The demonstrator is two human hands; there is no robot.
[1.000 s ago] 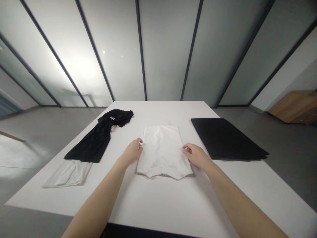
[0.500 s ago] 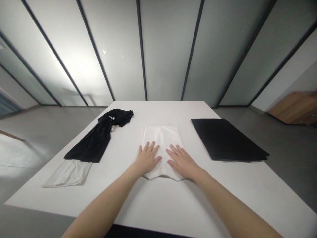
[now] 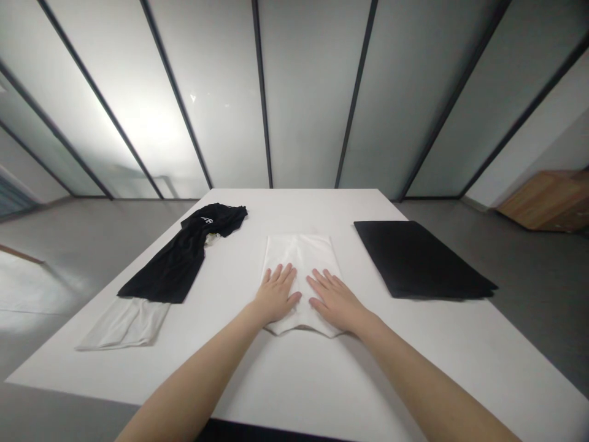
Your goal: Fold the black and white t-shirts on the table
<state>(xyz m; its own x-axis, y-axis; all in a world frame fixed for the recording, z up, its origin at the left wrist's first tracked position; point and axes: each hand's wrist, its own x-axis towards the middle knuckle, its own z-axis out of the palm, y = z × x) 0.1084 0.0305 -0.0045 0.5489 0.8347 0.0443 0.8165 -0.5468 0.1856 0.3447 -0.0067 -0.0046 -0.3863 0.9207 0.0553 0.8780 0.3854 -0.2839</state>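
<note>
A folded white garment (image 3: 299, 252) lies flat on the white table in front of me, its near edge wavy. Flat on its left half rests my left hand (image 3: 276, 296), fingers stretched out and pointing away from me. My right hand (image 3: 338, 301) presses on the right half the same way, fingers spread a little. Neither hand grips anything. Part of the cloth is hidden under both palms; its exact kind I cannot tell.
On the left of the table (image 3: 294, 380) lies a rumpled black garment (image 3: 170, 261) with white print, partly over a folded white cloth (image 3: 124, 325). A flat black board or folder (image 3: 418, 261) lies at the right. Frosted glass panels stand behind.
My left hand has shifted very slightly to the right, and its fingers are a bit closer together. The white garment stays in place.
</note>
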